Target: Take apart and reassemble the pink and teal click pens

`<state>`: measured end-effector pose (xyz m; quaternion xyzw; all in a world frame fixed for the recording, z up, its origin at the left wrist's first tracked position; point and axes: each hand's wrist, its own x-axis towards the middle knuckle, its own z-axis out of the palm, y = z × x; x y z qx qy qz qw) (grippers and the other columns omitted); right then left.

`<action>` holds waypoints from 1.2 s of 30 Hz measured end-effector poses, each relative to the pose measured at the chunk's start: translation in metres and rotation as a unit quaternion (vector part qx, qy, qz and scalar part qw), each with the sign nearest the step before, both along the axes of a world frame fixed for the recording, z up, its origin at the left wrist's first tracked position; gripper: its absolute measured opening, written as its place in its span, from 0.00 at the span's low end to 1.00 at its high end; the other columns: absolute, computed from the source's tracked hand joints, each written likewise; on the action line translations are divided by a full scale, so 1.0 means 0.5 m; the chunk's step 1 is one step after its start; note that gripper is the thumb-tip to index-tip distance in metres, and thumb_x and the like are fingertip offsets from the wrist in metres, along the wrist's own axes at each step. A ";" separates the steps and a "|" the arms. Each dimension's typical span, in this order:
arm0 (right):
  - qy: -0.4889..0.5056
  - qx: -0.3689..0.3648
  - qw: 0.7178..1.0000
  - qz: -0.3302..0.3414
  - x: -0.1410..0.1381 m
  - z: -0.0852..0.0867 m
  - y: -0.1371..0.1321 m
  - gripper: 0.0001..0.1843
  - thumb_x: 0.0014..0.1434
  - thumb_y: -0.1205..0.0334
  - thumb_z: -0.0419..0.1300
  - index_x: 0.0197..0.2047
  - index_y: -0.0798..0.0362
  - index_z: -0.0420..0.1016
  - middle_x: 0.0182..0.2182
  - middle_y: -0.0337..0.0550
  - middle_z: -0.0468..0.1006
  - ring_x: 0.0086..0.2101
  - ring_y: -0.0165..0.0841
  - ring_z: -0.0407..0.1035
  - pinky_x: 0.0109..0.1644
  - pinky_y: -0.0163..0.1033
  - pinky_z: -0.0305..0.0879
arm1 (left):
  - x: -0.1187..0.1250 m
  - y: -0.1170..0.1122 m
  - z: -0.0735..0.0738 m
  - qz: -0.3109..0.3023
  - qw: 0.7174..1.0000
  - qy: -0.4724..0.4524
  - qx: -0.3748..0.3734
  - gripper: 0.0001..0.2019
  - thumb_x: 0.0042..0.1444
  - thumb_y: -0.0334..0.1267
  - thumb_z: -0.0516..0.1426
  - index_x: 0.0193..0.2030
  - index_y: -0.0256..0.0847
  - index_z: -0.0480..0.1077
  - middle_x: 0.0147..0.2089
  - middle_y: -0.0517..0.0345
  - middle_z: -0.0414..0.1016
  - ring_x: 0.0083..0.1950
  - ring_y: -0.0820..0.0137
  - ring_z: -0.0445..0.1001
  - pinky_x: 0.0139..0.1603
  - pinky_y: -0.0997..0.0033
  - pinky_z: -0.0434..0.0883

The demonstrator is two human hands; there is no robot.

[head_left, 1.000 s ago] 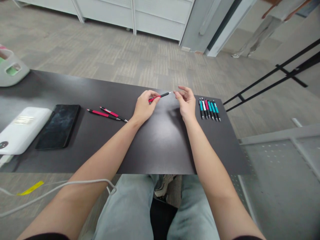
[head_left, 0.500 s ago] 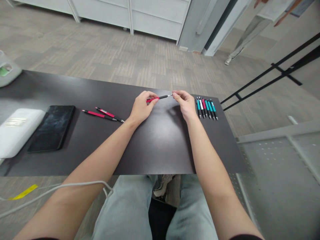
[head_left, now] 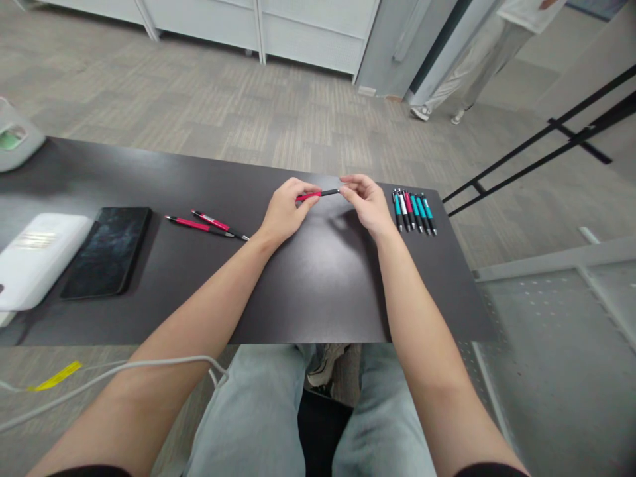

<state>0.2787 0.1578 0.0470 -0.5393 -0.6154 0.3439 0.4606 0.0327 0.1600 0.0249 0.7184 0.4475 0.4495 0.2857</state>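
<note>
My left hand point(head_left: 287, 211) is closed round a red pen with a black grip point(head_left: 329, 193), held almost level above the table. At the pen's front end, the fingertips of my right hand point(head_left: 366, 204) pinch its tip, which they mostly hide. To the left of my left hand lie two more red and black pens point(head_left: 196, 226), crossing close together. Just right of my right hand, several pens point(head_left: 415, 212) with teal, white and red barrels and black grips lie side by side in a row.
On the dark table point(head_left: 308, 291), a black tablet point(head_left: 106, 252) lies beside a white device point(head_left: 42, 258) at the left. A white cable point(head_left: 163, 363) crosses near my left forearm. A black metal frame point(head_left: 541, 139) stands right. Beyond, a person's legs point(head_left: 462, 73) show.
The silver part that showed between the black grip and my right fingers is now out of sight; grip and fingertips meet. The person in the background has stepped to the left.
</note>
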 end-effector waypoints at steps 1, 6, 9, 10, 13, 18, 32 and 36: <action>-0.007 -0.002 1.000 -0.001 0.000 0.002 -0.002 0.35 0.65 0.18 0.84 0.47 0.40 0.85 0.37 0.41 0.83 0.47 0.47 0.82 0.61 0.55 0.84 | 0.000 -0.001 0.001 -0.001 1.000 0.002 0.001 0.04 0.73 0.35 0.72 0.50 0.51 0.89 0.54 0.51 0.90 0.60 0.51 0.90 0.69 0.50 0.89; -0.084 -0.007 0.996 0.009 -0.006 0.015 -0.016 0.41 0.70 0.11 0.76 0.38 0.41 0.74 0.30 0.37 0.75 0.39 0.43 0.74 0.51 0.49 0.78 | 0.004 -0.009 0.010 0.000 1.000 0.012 0.001 0.05 0.74 0.33 0.71 0.47 0.50 0.90 0.54 0.51 0.90 0.59 0.52 0.89 0.69 0.50 0.87; -0.124 0.000 0.992 0.017 -0.004 0.015 -0.023 0.43 0.72 0.08 0.71 0.35 0.41 0.71 0.28 0.37 0.69 0.38 0.43 0.71 0.48 0.48 0.73 | 0.006 -0.012 0.013 -0.006 1.000 0.021 -0.001 0.06 0.74 0.33 0.71 0.46 0.51 0.90 0.54 0.51 0.90 0.59 0.52 0.89 0.69 0.50 0.87; -0.131 0.002 0.991 0.016 -0.002 0.013 -0.024 0.44 0.73 0.08 0.69 0.35 0.41 0.71 0.27 0.37 0.68 0.38 0.43 0.71 0.48 0.48 0.72 | 0.006 -0.012 0.013 -0.008 1.000 0.022 0.000 0.06 0.74 0.33 0.71 0.46 0.51 0.90 0.54 0.51 0.90 0.59 0.52 0.89 0.69 0.50 0.87; -0.127 0.000 0.992 0.016 0.009 0.005 -0.021 0.45 0.77 0.06 0.63 0.35 0.41 0.73 0.29 0.39 0.71 0.38 0.43 0.72 0.49 0.49 0.71 | 0.004 -0.009 0.009 -0.008 1.000 0.021 0.008 0.05 0.74 0.34 0.71 0.48 0.51 0.90 0.54 0.51 0.90 0.60 0.52 0.89 0.69 0.50 0.88; -0.112 -0.008 0.993 0.040 0.019 0.002 -0.016 0.41 0.79 0.11 0.66 0.39 0.42 0.76 0.32 0.38 0.74 0.38 0.42 0.70 0.49 0.47 0.71 | -0.002 -0.002 -0.004 -0.008 0.999 0.022 0.026 0.05 0.76 0.37 0.71 0.53 0.51 0.91 0.55 0.51 0.93 0.61 0.51 0.90 0.70 0.49 0.88; -0.134 0.004 0.991 -0.004 -0.003 0.041 -0.032 0.38 0.83 0.23 0.71 0.35 0.42 0.68 0.29 0.36 0.62 0.38 0.41 0.65 0.47 0.47 0.65 | 0.002 -0.006 -0.010 0.007 0.995 0.091 0.029 0.10 0.87 0.50 0.66 0.57 0.53 0.90 0.56 0.51 0.96 0.60 0.48 0.89 0.72 0.41 0.77; -0.133 0.021 0.991 -0.002 -0.002 0.044 -0.036 0.37 0.84 0.24 0.71 0.36 0.42 0.66 0.29 0.36 0.62 0.38 0.41 0.65 0.48 0.47 0.65 | 0.004 -0.014 -0.009 0.002 0.992 0.124 0.028 0.13 0.88 0.52 0.65 0.53 0.53 0.89 0.53 0.52 0.96 0.60 0.47 0.87 0.74 0.38 0.71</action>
